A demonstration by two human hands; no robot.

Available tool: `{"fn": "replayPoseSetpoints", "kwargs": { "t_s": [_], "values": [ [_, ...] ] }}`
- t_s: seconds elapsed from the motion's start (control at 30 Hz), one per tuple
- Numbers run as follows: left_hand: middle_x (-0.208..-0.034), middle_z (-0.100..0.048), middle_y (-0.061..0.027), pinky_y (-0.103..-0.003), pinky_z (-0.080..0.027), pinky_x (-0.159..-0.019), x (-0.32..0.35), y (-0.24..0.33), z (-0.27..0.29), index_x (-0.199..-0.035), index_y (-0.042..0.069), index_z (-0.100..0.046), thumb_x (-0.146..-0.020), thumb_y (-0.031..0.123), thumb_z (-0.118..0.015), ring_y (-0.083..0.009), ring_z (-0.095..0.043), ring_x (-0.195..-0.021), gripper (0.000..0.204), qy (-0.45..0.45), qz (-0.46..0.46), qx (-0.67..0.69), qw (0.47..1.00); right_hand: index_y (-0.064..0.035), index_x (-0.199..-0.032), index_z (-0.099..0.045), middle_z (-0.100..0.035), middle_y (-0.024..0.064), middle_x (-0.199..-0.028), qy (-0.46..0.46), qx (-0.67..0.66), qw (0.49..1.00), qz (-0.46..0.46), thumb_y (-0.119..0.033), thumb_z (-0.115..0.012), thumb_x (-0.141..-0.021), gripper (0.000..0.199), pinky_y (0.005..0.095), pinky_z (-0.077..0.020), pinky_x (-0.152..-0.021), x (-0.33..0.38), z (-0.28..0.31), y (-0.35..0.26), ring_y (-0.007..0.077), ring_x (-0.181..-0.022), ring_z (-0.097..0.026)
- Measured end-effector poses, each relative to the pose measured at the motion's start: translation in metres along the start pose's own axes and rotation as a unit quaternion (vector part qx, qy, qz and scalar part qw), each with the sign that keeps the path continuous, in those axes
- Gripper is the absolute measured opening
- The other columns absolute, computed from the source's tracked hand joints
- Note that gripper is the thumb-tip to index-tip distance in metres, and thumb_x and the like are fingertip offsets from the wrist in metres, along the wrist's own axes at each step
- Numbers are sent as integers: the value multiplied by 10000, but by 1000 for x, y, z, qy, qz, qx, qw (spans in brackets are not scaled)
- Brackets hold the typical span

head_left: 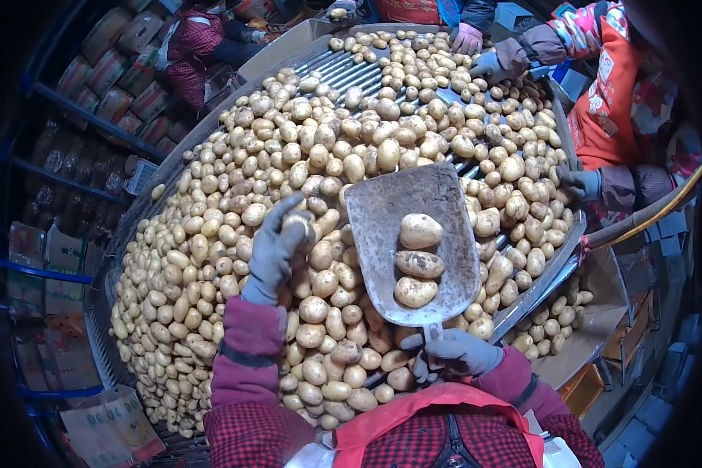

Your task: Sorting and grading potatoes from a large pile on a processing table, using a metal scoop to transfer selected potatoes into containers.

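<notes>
We stand over a broad metal sorting table (540, 294) that fills most of the frame, its bare rollers (327, 74) showing near the upper centre. A deep heap of potatoes (199, 257) covers it, thickest at the left. At the upper right of the frame, a co-worker in an orange apron (607, 109) reaches gloved hands in over the potatoes. Right of centre in the frame we have a worn metal scoop (374, 234), hollow side up; its long axis runs almost up and down the picture, leaning a little left at the top, with the wide mouth toward the top edge and the short handle (434, 331) toward the bottom. Our right forearm comes in from the lower right, angled up and left, and our gloved right hand (468, 353) is clasped about that handle. Our left forearm rises nearly straight from the lower centre-left, and our gloved left hand (269, 253) is over the heap, fingers bent around a pale potato (301, 224); we cannot tell how firmly they grip. Three potatoes (420, 264) lie in the scoop, lined up along its length, the middle one lying crosswise.
</notes>
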State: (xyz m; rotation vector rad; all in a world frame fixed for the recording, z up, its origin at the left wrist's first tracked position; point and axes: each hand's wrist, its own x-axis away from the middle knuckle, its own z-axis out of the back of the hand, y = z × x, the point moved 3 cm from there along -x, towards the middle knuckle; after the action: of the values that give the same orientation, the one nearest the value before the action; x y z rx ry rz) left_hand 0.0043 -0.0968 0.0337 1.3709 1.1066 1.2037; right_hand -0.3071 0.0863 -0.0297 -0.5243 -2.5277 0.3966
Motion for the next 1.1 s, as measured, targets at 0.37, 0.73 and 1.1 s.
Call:
{"fn": "replayPoseSetpoints", "kwargs": {
  "t_s": [0.37,0.73,1.1],
  "values": [
    [-1266,-567,-155,-426,-443,-1043,49,-19,-6,-1157,124,-650,-778,143,-748,-354,-512,-1228,392,-45,-89,-514,852,72,-1443,-415,-707,191,-1020,-7,-4,1000,10,-263,-512,-1037,535,395,-550,-870,-3,2,5,281,-961,-692],
    [-933,-634,-81,-379,-508,-820,41,-35,-15,-899,88,-619,-717,121,-744,-279,-610,-916,223,69,-197,-519,829,70,-1436,-426,-711,187,-1008,0,4,1000,19,-281,-519,-1036,540,385,-549,-858,-3,1,3,273,-947,-694],
    [-961,-674,-55,-288,-527,-740,26,-29,-33,-1021,21,-671,-881,170,-754,-131,-626,-837,221,118,-87,-246,958,42,-1470,-409,-698,128,-960,-11,3,1000,17,-338,-561,-1021,607,351,-537,-773,-5,5,7,192,-824,-655]
  ]
}}
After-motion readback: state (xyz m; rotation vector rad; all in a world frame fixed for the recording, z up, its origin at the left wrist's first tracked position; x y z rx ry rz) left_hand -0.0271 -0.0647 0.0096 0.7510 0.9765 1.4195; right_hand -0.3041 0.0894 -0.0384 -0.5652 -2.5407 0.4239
